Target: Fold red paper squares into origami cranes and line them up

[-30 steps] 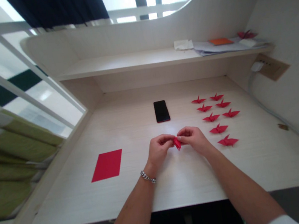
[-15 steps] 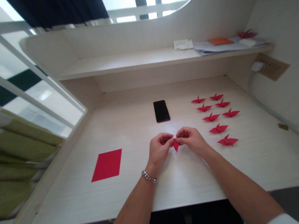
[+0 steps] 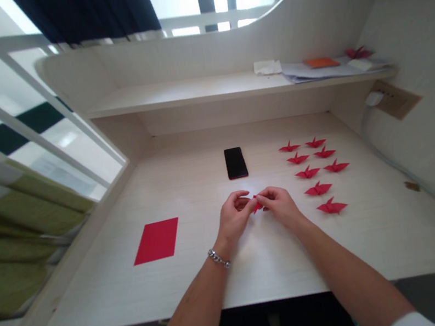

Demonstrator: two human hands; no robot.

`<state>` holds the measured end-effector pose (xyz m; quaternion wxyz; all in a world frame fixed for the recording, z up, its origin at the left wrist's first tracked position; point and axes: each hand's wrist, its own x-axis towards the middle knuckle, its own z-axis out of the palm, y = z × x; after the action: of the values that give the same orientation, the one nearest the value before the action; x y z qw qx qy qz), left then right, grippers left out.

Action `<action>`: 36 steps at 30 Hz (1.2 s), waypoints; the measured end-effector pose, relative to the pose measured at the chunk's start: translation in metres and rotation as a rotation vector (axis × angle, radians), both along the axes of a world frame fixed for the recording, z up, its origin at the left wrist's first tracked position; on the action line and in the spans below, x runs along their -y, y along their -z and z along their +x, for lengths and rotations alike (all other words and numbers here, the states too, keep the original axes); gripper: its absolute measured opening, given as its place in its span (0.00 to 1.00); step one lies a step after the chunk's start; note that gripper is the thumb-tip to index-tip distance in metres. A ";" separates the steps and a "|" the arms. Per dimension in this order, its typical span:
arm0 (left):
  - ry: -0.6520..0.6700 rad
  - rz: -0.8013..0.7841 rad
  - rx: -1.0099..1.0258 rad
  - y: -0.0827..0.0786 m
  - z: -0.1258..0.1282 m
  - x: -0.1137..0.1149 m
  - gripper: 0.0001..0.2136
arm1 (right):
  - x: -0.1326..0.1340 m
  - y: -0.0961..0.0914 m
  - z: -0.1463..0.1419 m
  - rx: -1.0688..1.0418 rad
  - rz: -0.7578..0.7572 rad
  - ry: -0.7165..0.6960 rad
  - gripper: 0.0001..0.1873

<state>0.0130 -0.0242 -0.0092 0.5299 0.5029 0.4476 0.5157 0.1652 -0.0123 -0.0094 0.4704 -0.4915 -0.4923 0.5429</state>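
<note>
A small piece of folded red paper [image 3: 257, 207] is pinched between my two hands over the middle of the desk, largely covered by fingers. My right hand [image 3: 279, 204] grips it between thumb and fingertips. On its other side, my left hand [image 3: 233, 217] has the thumb tip against the paper, its index finger lifted a little off the thumb. Several finished red paper cranes [image 3: 318, 189] sit in two columns to the right of my hands. A flat red square of paper [image 3: 156, 241] lies to the left.
Beyond my hands a black phone [image 3: 235, 163] rests on the white desk [image 3: 192, 161]. The shelf [image 3: 189, 91] above holds a tissue [image 3: 267, 68], papers, an orange square [image 3: 321, 62] and a dark red folded piece [image 3: 359, 52]. A cable [image 3: 392, 161] hangs along the right wall.
The folded paper has turned, its point now slanting down to the left instead of straight toward me. My left index finger has lifted away from it.
</note>
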 end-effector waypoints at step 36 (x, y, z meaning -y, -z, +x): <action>-0.070 0.192 -0.405 -0.013 -0.014 0.002 0.08 | 0.003 -0.006 0.000 -0.150 -0.104 -0.091 0.15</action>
<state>-0.0006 -0.0266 0.0033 0.3610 0.6284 0.5108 0.4625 0.1655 -0.0155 -0.0033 0.4545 -0.4505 -0.4487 0.6239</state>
